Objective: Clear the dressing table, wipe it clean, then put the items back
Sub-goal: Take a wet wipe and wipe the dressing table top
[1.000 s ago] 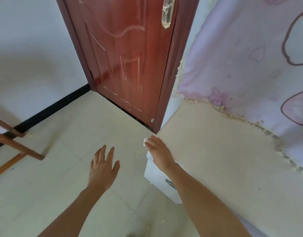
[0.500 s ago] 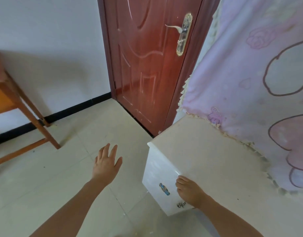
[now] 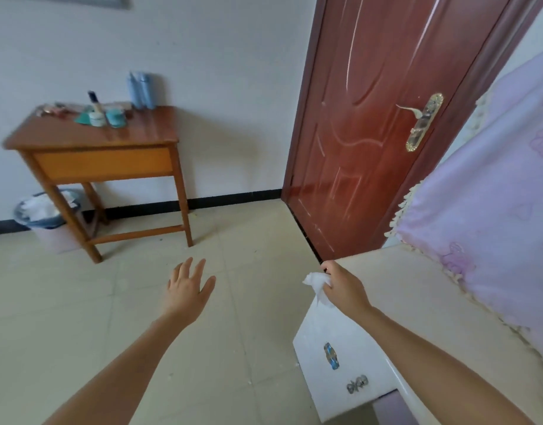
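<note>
Wipe [image 3: 315,282] in right hand [image 3: 345,288], tail downward

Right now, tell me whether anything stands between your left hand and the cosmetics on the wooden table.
Nothing visible does. Only open floor lies between the left hand and the wooden table holding the cosmetics.

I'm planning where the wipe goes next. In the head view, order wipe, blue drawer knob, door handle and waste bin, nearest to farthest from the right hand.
1. wipe: held in the right hand.
2. blue drawer knob: just below it.
3. door handle: ahead, upper right.
4. waste bin: far left, across the room.
</note>
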### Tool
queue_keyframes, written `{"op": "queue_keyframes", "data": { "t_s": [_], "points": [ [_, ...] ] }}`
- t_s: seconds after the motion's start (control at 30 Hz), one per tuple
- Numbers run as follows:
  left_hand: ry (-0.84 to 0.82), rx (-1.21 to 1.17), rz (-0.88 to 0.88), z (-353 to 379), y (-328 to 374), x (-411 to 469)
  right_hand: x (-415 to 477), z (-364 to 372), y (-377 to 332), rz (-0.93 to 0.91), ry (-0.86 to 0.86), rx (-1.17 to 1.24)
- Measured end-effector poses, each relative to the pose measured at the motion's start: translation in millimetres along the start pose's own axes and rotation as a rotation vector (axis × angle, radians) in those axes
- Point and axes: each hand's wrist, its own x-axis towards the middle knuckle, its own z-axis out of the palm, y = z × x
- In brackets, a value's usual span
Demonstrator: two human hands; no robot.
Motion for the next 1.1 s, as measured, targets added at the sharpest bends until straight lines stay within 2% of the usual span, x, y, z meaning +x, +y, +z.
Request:
{"op": "queue_keyframes", "data": {
  "t_s": [0.17,0.37,0.67,0.77,0.93,1.1],
  "points": [
    [0.08,-0.041,-0.143,-35.3,-59.9,-47.2,4.2,7.6,-78.1,-0.089,0.022,0.113],
    [0.218,-0.096,-0.267,-80.4,-149.4,-128.7,-22.0,21.4,-197.8,-0.324,0.006,0.205],
    [0.389,-0.059,-0.365,-169.7,-299.1,-305.6,-166.3,73.9,-389.0,-0.598,-0.078,0.207],
    [0.395,-0.076,-0.42,-186.5,-333.9,-350.8,-202.7,89.9,-438.5,-0.663,-0.121,0.198],
    [0.442,-0.073,-0.441,-209.2,-377.8,-388.3,-225.0,107.9,-510.5,-0.792,-0.199,0.121],
    [0.403,-0.005,-0.413,-231.3,-418.6,-389.6,-227.5,123.4,-569.9,-0.853,-0.22,0.146]
  ]
}}
